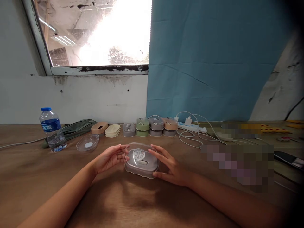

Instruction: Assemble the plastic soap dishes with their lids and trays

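A small grey oblong plastic box point(142, 170) with a clear domed lid point(149, 155) sits in front of me, low over the tabletop or on it; I cannot tell which. Through the lid show a round patterned disc point(139, 154) and a pale oval piece. My left hand point(111, 159) is at the box's left side, its fingertips against the clear lid's edge. On the opposite side, my right hand point(171, 166) grips the box, with the thumb low at the front corner and fingers along the lid's right rim.
Behind stand stacked grey, green and peach boxes point(142, 125), cream lids point(112, 130), a peach box with a slot point(99, 127) and a loose clear lid point(87, 142). A water bottle point(53, 129) stands left. White cables and a power strip point(190, 126) lie right, near a blurred patch.
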Demonstrator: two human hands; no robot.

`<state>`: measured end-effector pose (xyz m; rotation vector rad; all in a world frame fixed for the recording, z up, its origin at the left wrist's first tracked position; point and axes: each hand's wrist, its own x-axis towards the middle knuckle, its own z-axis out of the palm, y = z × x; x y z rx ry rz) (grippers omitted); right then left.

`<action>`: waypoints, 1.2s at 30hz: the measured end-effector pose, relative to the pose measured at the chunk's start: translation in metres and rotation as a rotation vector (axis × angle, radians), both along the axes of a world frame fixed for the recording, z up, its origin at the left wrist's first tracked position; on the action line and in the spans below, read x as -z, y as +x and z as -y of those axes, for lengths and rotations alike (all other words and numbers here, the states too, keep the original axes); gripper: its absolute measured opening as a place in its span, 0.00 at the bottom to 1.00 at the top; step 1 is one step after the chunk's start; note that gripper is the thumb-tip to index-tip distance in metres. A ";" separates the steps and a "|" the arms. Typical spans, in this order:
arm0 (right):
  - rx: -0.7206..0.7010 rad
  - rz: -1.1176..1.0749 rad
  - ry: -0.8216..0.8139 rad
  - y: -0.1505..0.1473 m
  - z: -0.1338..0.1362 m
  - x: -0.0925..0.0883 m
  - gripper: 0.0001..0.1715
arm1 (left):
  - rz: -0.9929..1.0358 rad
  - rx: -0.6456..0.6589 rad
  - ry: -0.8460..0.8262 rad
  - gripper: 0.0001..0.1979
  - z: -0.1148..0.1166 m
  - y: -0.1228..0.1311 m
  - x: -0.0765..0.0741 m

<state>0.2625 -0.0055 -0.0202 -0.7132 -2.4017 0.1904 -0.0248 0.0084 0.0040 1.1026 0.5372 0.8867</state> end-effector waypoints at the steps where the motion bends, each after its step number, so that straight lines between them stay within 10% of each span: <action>1: 0.012 -0.032 -0.010 0.000 -0.001 0.001 0.39 | -0.018 -0.048 0.037 0.17 -0.002 -0.004 0.000; 6: 0.096 -0.050 -0.146 -0.002 -0.002 0.001 0.37 | -0.298 -0.355 0.199 0.19 -0.020 -0.022 0.011; 12: 0.107 0.057 -0.247 -0.007 0.003 -0.004 0.41 | -0.572 -0.010 0.482 0.41 -0.013 -0.015 0.022; 25: -0.055 0.060 -0.139 0.003 -0.010 0.003 0.47 | -0.717 -0.093 0.690 0.51 -0.003 -0.004 0.026; 36: -0.045 0.088 -0.129 0.007 -0.014 0.005 0.45 | -0.836 -0.013 0.902 0.40 -0.001 0.002 0.014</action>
